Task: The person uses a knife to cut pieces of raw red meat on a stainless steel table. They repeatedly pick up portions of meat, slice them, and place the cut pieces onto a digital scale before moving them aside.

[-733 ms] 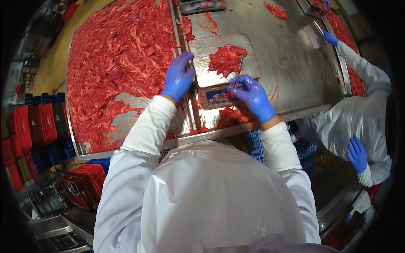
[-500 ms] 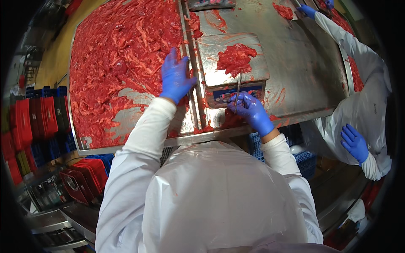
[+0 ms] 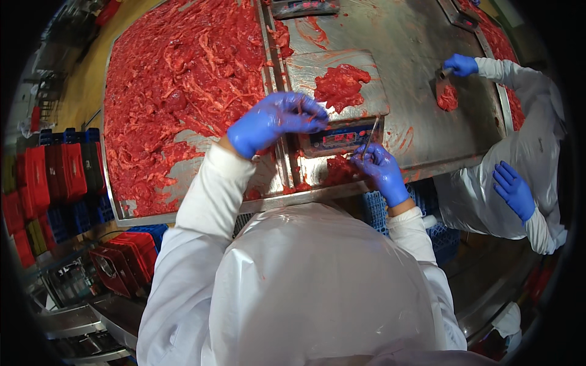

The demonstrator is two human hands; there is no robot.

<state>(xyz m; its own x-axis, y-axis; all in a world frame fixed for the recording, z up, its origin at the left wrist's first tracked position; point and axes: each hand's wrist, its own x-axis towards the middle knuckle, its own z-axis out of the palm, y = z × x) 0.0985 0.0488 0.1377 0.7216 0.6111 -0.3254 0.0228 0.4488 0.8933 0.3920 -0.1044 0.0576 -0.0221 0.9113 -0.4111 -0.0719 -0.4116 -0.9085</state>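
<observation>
A metal scale (image 3: pixel 296 73) with a dark display panel holds a lump of red meat (image 3: pixel 339 86). My left hand (image 3: pixel 273 120), in a blue glove, reaches over the scale's lower left front, fingers extended and slightly curved, holding nothing that I can see. My right hand (image 3: pixel 381 171) grips a thin metal utensil (image 3: pixel 373 127) pointing up beside the scale's right front, and is near a smaller pile of meat (image 3: pixel 336 174) below the display. Left of the scale, past a steel rail (image 3: pixel 270 43), a large spread of meat (image 3: pixel 171 79) covers the tray.
A co-worker's gloved hand (image 3: pixel 462 65) holds a tool with meat (image 3: pixel 447 97) on the steel table (image 3: pixel 427 140); their other hand (image 3: pixel 514 189) is below the table's edge. Red and blue crates (image 3: pixel 67 177) stand left. Another scale (image 3: pixel 305 7) sits at the back.
My left hand has moved right, from the meat spread to over the scale's front. My right hand has moved down and right with the utensil. The co-worker's upper hand has moved down across the table.
</observation>
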